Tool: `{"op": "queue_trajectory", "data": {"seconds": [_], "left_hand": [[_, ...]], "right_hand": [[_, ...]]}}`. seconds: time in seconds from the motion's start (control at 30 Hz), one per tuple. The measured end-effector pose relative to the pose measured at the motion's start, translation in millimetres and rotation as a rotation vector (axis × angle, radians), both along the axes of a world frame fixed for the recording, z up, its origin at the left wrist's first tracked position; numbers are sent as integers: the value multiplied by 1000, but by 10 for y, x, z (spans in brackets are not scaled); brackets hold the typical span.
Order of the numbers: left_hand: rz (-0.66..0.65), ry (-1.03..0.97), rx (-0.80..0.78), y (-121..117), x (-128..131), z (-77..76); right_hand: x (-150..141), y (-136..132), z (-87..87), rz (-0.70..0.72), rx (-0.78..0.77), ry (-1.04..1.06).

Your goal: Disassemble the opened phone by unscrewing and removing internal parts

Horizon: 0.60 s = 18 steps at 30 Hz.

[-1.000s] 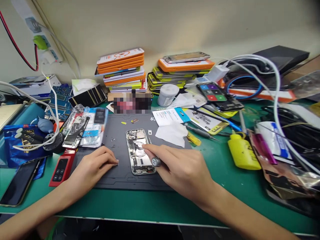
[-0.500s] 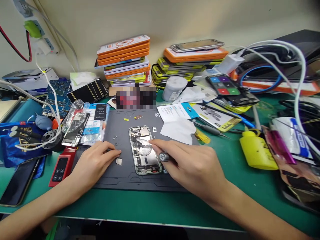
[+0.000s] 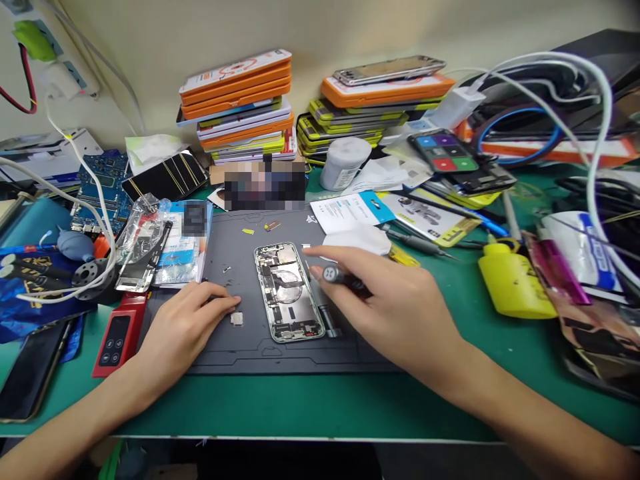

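On the dark mat (image 3: 300, 364), the opened phone (image 3: 300, 312) lies lengthwise away from the person, far end angled left. Left hand (image 3: 184, 323): half-curled, hold unclear; right hand (image 3: 400, 313): loosely curled round a grey-ended tool (image 3: 331, 273). Card (image 3: 350, 208) print is illegible.

Between left fingers (image 3: 217, 307) and right fingers (image 3: 350, 257): opened phone (image 3: 293, 313), smooth silvery metal inside, dull sheen. Below both: mat (image 3: 240, 355), matt dark grey. Nearer than the fingers: green surface (image 3: 280, 403), smooth. Beyond right fingers: white sheet (image 3: 355, 239), matt, paper-like. Right of them: yellow bottle (image 3: 515, 283), smooth plastic. Beyond left fingers: clear bag (image 3: 143, 223), crinkled glossy plastic.
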<state>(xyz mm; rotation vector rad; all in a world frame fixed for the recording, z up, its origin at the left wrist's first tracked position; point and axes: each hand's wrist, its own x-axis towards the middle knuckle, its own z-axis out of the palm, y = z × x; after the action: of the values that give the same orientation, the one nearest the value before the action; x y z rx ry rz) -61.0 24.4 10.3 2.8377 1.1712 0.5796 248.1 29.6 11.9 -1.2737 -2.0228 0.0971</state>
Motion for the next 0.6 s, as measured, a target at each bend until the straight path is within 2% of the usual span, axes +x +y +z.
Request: {"op": "queue_trajectory", "data": {"seconds": [0.13, 0.4, 0.6], "left_hand": [[-2, 13, 39, -8, 13, -7], [-28, 67, 76, 1, 2, 9], [3, 59, 82, -25, 4, 3]], "right_hand": [[17, 39, 68, -62, -124, 126], [53, 111, -44, -10, -183, 234], [76, 111, -67, -29, -153, 186]]}}
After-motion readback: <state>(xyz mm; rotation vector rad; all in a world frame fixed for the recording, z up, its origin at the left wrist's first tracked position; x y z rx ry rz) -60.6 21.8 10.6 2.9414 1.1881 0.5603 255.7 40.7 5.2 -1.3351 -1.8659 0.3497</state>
